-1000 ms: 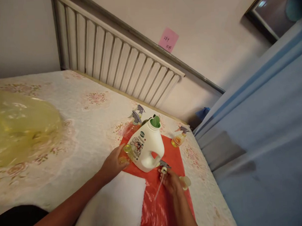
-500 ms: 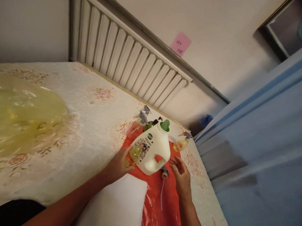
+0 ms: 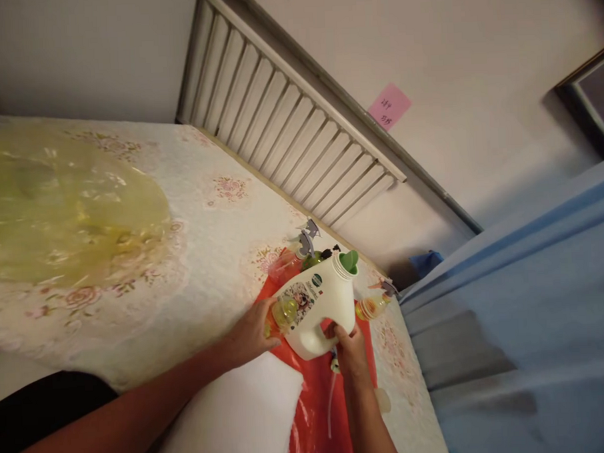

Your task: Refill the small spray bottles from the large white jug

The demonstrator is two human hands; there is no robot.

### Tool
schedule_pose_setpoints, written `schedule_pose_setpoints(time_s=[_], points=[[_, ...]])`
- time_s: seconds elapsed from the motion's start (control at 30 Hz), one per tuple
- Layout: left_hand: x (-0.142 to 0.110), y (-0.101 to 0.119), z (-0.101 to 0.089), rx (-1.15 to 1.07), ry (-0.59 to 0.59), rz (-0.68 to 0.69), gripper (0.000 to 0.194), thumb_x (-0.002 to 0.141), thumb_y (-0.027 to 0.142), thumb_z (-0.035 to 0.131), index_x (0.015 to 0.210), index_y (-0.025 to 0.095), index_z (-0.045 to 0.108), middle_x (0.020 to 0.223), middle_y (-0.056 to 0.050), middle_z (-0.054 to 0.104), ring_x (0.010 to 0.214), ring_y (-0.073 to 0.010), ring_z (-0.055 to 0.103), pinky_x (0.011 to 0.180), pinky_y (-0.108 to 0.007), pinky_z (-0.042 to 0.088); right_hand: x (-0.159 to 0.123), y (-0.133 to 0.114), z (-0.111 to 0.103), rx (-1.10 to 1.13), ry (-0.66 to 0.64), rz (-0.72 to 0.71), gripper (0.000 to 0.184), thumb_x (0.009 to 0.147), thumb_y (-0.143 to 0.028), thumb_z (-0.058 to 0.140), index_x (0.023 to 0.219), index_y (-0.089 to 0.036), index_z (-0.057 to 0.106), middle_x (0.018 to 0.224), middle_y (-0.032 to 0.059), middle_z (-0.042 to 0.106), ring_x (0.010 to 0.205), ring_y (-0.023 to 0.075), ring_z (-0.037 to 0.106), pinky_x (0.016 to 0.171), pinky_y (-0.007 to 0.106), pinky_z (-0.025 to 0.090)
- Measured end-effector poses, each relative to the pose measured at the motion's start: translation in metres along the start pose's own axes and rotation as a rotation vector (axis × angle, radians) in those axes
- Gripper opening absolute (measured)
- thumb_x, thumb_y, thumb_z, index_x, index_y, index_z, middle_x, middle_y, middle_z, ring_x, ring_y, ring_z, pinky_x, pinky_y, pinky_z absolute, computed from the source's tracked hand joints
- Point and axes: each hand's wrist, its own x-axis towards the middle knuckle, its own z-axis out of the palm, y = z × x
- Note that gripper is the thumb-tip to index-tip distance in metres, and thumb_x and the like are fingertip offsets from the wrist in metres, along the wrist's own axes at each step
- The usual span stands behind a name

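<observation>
A white detergent jug (image 3: 313, 319) with a green spout insert in its open neck stands over a red plastic sheet (image 3: 317, 413). My right hand (image 3: 348, 348) has its fingers hooked through the jug's handle. In my left hand (image 3: 254, 329) is a small clear bottle (image 3: 284, 314) with yellow-orange colouring, held against the jug's labelled side. A loose spray head (image 3: 335, 365) with a pale dip tube lies on the red sheet beside my right wrist, partly hidden by it.
Behind the jug stand a pinkish spray bottle (image 3: 284, 264) and a green bottle (image 3: 312, 260). Right of it is a yellow-orange spray bottle (image 3: 371, 307). A big yellow plastic bag (image 3: 75, 203) lies left on the flowered cloth (image 3: 213, 257). White padding (image 3: 240, 416) is in front; a blue curtain (image 3: 486, 325) hangs right.
My right hand has moved from beside the jug onto its handle and closed there. My left hand still holds the small bottle. The view has shifted slightly.
</observation>
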Motion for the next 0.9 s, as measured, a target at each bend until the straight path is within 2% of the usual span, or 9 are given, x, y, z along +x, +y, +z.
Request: schedule_pose_setpoints(time_s=[0.1, 0.2, 0.33, 0.47, 0.6, 0.7, 0.8, 0.9], points=[[-0.001, 0.004, -0.003, -0.002, -0.013, -0.001, 0.071, 0.062, 0.022, 0.072, 0.13, 0.024, 0.053, 0.13, -0.009, 0.062, 0.124, -0.0371, 0.057, 0.108, -0.05, 0.046, 0.007, -0.011, 0.013, 0.059, 0.03, 0.067, 0.026, 0.072, -0.043, 0.07, 0.068, -0.019, 0.061, 0.055, -0.0021, 0.061, 0.05, 0.0144, 0.051, 0.05, 0.026, 0.039], [-0.002, 0.007, -0.005, -0.011, -0.013, 0.017, 0.069, 0.064, 0.023, 0.071, 0.13, 0.022, 0.052, 0.13, -0.009, 0.063, 0.122, -0.0365, 0.058, 0.107, -0.047, 0.046, 0.015, -0.027, 0.024, 0.059, 0.089, 0.048, 0.029, 0.074, -0.044, 0.072, 0.067, -0.019, 0.058, 0.052, -0.0052, 0.055, 0.049, 0.0118, 0.047, 0.05, 0.024, 0.036], [-0.002, 0.007, -0.007, 0.016, -0.053, -0.014, 0.069, 0.063, 0.02, 0.072, 0.128, 0.029, 0.049, 0.128, -0.007, 0.062, 0.12, -0.0341, 0.059, 0.105, -0.047, 0.048, 0.024, -0.051, 0.023, 0.012, 0.112, 0.015, 0.034, 0.074, -0.046, 0.071, 0.059, -0.021, 0.053, 0.048, -0.0062, 0.051, 0.046, 0.0108, 0.043, 0.048, 0.024, 0.032], [-0.002, 0.005, -0.006, 0.032, -0.079, -0.014, 0.071, 0.062, 0.015, 0.07, 0.127, 0.028, 0.047, 0.128, -0.007, 0.061, 0.12, -0.0315, 0.058, 0.106, -0.045, 0.048, 0.031, -0.077, 0.0, -0.033, 0.101, -0.054, 0.036, 0.074, -0.046, 0.071, 0.058, -0.02, 0.054, 0.047, -0.0051, 0.053, 0.045, 0.0111, 0.045, 0.049, 0.024, 0.034], [-0.003, 0.001, -0.004, 0.035, -0.07, -0.029, 0.074, 0.064, 0.018, 0.07, 0.133, 0.023, 0.044, 0.133, -0.011, 0.058, 0.125, -0.034, 0.055, 0.109, -0.047, 0.045, 0.032, -0.106, -0.03, -0.103, 0.084, -0.076, 0.039, 0.074, -0.049, 0.071, 0.055, -0.02, 0.053, 0.045, -0.0039, 0.053, 0.044, 0.0106, 0.044, 0.048, 0.024, 0.033], [-0.002, -0.002, -0.003, 0.037, -0.072, -0.027, 0.077, 0.065, 0.021, 0.072, 0.136, 0.02, 0.043, 0.135, -0.013, 0.056, 0.125, -0.0355, 0.055, 0.108, -0.048, 0.045, 0.024, -0.128, -0.052, -0.177, 0.042, -0.033, 0.041, 0.072, -0.05, 0.072, 0.053, -0.02, 0.053, 0.043, -0.0029, 0.052, 0.042, 0.0103, 0.042, 0.047, 0.024, 0.032], [-0.001, -0.004, -0.002, 0.038, -0.061, -0.009, 0.077, 0.063, 0.022, 0.073, 0.135, 0.023, 0.044, 0.133, -0.011, 0.058, 0.123, -0.0353, 0.056, 0.106, -0.048, 0.045, 0.012, -0.145, -0.072, -0.267, -0.021, 0.056, 0.043, 0.07, -0.055, 0.071, 0.052, -0.021, 0.052, 0.041, -0.0023, 0.05, 0.04, 0.0101, 0.038, 0.044, 0.024, 0.028], [-0.001, -0.007, -0.002, 0.047, -0.061, 0.033, 0.073, 0.063, 0.021, 0.073, 0.131, 0.026, 0.047, 0.127, -0.01, 0.06, 0.119, -0.0339, 0.058, 0.104, -0.047, 0.046, -0.002, -0.155, -0.093, -0.368, -0.072, 0.08, 0.045, 0.07, -0.059, 0.069, 0.053, -0.021, 0.052, 0.043, -0.0019, 0.049, 0.042, 0.0104, 0.038, 0.045, 0.024, 0.027]])
